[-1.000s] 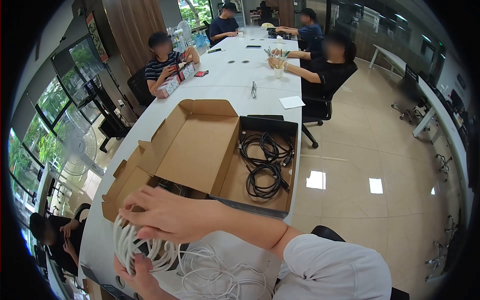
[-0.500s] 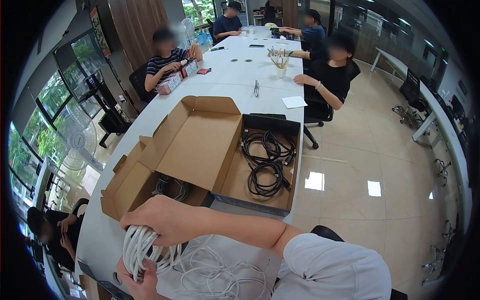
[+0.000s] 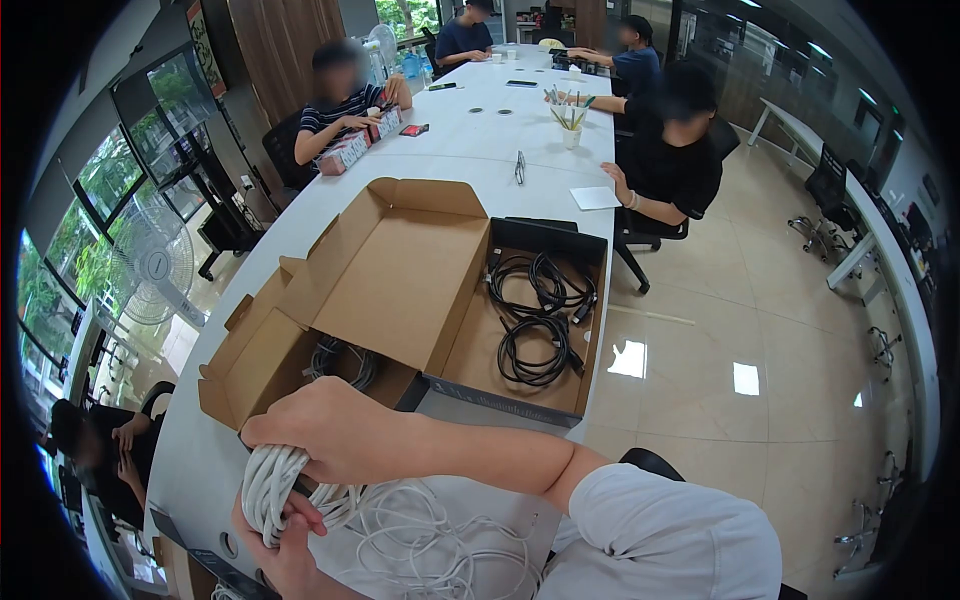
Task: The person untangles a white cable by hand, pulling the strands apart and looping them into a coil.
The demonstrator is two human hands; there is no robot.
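A thick coil of white cable is held between both hands at the front of the table. My right hand closes over the top of the coil, fingers curled round it. From below, my left hand grips the coil's lower end, thumb and fingers pressed against it. Loose loops of the same white cable trail to the right across the tabletop. Just beyond my right hand stands an open cardboard box with a grey cable bundle inside, partly hidden by the box and my hand.
An open black-sided box holds black cable coils. Farther along the white table are a white sheet, a cup of sticks and a phone. Several people sit around it. Another box is at lower left.
The view has shifted slightly. My hands remain on the white cable coil, with a small change in left-hand finger position. The person at right has moved a hand to the white sheet.
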